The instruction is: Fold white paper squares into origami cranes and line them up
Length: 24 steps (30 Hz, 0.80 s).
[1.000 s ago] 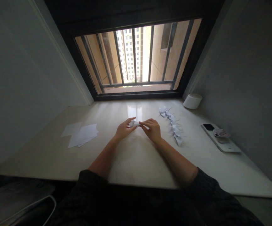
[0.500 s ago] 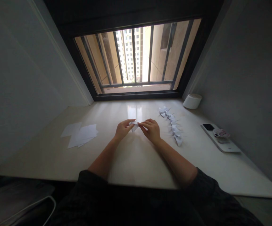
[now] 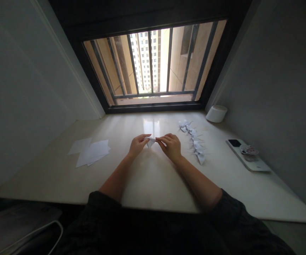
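Paper (image 3: 150,142), white and folded small, is held between my two hands above the middle of the pale ledge (image 3: 158,184); my left hand (image 3: 137,146) has it clamped between thumb and fingers at its left side, and my right hand (image 3: 172,146) pinches its right corner with the fingertips; a pointed part of it hangs downward between them; whether its tip touches the ledge I cannot tell. Off to my left, well apart from my hand, flat white sheets (image 3: 93,153) lie loosely overlapped; to my right, folded birds (image 3: 197,145) sit in an uneven row running away toward the window (image 3: 165,63); they crowd close, touching or nearly so. Further right lies a white phone (image 3: 257,166) with a round trinket (image 3: 249,149) on its back; beyond it, in the far right corner, stands a white tub (image 3: 216,114); dark bars (image 3: 151,63) cross the window, and dark sleeves (image 3: 103,202) cover my upper arms.
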Tool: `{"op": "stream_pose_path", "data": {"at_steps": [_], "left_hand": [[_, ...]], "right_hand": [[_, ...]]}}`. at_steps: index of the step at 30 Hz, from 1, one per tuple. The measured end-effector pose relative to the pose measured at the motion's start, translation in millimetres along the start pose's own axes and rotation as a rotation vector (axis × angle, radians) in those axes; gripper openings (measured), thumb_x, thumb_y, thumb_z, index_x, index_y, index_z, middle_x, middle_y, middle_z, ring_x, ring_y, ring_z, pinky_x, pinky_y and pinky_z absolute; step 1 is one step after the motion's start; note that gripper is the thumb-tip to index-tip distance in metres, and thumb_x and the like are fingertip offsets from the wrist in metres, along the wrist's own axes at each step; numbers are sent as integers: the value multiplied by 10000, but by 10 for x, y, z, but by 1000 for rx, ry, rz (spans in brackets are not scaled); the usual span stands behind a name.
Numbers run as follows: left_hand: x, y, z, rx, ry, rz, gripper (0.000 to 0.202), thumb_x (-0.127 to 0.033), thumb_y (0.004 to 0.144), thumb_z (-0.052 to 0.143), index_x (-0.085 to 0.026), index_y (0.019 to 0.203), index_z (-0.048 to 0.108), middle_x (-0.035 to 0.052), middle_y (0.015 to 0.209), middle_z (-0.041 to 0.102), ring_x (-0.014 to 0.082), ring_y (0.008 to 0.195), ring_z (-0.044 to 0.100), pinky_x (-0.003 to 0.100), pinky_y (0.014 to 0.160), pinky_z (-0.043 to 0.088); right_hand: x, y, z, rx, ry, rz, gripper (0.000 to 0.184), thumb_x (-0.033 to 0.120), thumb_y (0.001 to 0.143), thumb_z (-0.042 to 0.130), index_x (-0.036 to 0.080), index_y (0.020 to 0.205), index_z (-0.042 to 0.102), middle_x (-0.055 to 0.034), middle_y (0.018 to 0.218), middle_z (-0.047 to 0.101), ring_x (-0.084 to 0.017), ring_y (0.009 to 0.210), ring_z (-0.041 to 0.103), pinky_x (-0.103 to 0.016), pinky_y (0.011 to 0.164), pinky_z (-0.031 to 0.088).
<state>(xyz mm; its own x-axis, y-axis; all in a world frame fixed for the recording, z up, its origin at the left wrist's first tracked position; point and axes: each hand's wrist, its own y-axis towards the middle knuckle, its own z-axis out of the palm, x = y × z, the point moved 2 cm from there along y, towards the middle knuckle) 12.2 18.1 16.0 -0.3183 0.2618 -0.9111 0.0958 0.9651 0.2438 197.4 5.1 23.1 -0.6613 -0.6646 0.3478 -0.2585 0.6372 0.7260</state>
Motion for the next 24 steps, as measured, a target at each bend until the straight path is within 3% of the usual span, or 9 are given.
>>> {"op": "stream_pose_path", "data": {"at_steps": [8,12,17,20,24], "left_hand": [[44,-17,40,4,118,6,367,-388,748,613,-240,1082,650,61,1084,662,189,853,633,294,708,511],[60,4,49,31,-75,-13,411,-378,719,648,-192,1086,634,89,1060,665,201,911,626,318,780,500],[18,0,53,89,-400,-121,505,-364,682,685,-145,1127,587,114,1029,666,219,927,622,354,812,500],[-23,-22,63,133,-482,-115,486,-361,686,689,-152,1115,595,128,1102,638,241,1008,596,370,847,492],[-39,-40,67,144,-491,-120,494,-366,680,697,-162,1120,602,133,1140,620,255,1051,576,380,863,491]], "right_hand": [[60,28,-40,8,17,29,230,372,875,500,235,863,684,-45,822,692,-209,836,549,-351,783,379],[113,37,-47,3,180,31,200,375,843,553,254,942,677,-37,908,685,-206,891,552,-359,835,407],[40,44,16,-69,422,196,242,364,839,557,284,1043,659,-50,979,647,-200,942,563,-363,838,451],[-48,39,113,-8,632,290,269,384,810,585,280,1044,665,-50,976,637,-173,861,594,-312,723,485],[-122,26,201,49,794,398,273,409,747,644,272,976,698,-51,972,650,-172,844,610,-299,703,484]]}}
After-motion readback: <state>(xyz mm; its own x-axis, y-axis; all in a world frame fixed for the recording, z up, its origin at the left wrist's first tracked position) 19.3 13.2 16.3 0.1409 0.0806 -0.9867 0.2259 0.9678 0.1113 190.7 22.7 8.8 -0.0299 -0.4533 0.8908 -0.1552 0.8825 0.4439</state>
